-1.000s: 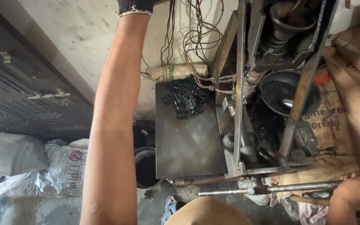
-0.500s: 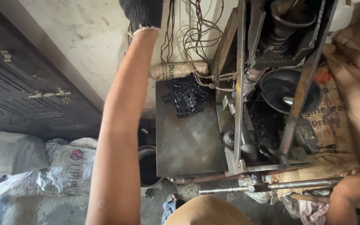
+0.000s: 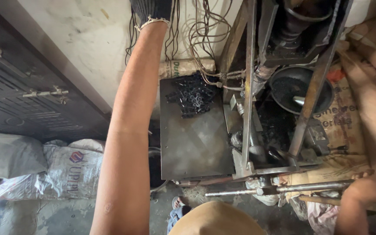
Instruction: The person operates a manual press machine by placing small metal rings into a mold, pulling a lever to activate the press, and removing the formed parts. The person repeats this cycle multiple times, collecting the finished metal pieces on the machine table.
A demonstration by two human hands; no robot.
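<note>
Left hand [image 3: 151, 9], in a dark knit glove, reaches to the top edge of the frame among hanging wires [image 3: 196, 26]; its grip cannot be told. Right hand [image 3: 370, 185], lower right, rests closed around the steel lever bar [image 3: 283, 188]. Black moulded parts [image 3: 192, 93] lie heaped on the metal plate [image 3: 192, 143], centre frame.

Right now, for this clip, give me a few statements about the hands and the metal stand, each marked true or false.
1. The left hand wears a dark knit glove. True.
2. A pile of small black parts lies on the flat grey metal plate. True.
3. The left hand grips the long steel bar. False: it is raised up by the hanging wires.
4. The round dark metal bowl lies on the white sacks. False: it sits within the metal frame.
</note>
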